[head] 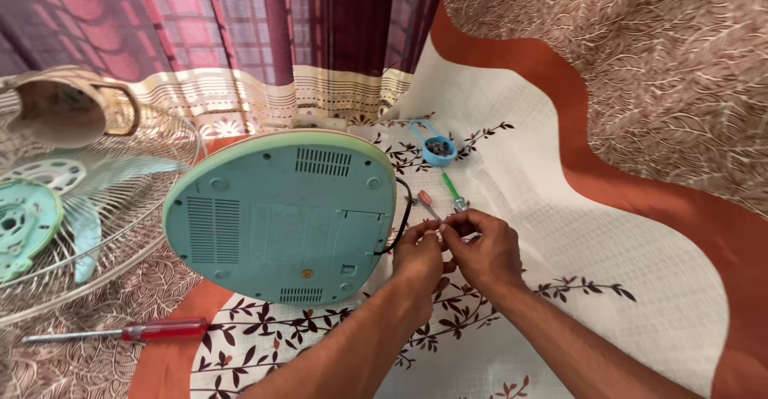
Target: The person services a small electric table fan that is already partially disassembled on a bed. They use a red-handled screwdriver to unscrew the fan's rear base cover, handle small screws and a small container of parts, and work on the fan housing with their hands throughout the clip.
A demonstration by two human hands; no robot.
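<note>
My left hand (pixel 418 256) and my right hand (pixel 482 248) meet just right of a fan's round teal base (pixel 280 215), which stands tilted on its edge with the underside toward me. Both hands pinch something small between the fingertips; I cannot tell what it is. A black cable (pixel 405 211) runs down the base's right rim beside my left hand. A small red-handled screwdriver (pixel 426 203) and a green-handled one (pixel 452 188) lie on the patterned sheet (pixel 592 231) just beyond my fingers.
A small blue cup (pixel 437 148) with dark small parts sits farther back. The fan's wire guard and teal blades (pixel 56 207) lie at the left. A long red-handled screwdriver (pixel 128 332) lies at the lower left. A curtain (pixel 240 39) hangs behind.
</note>
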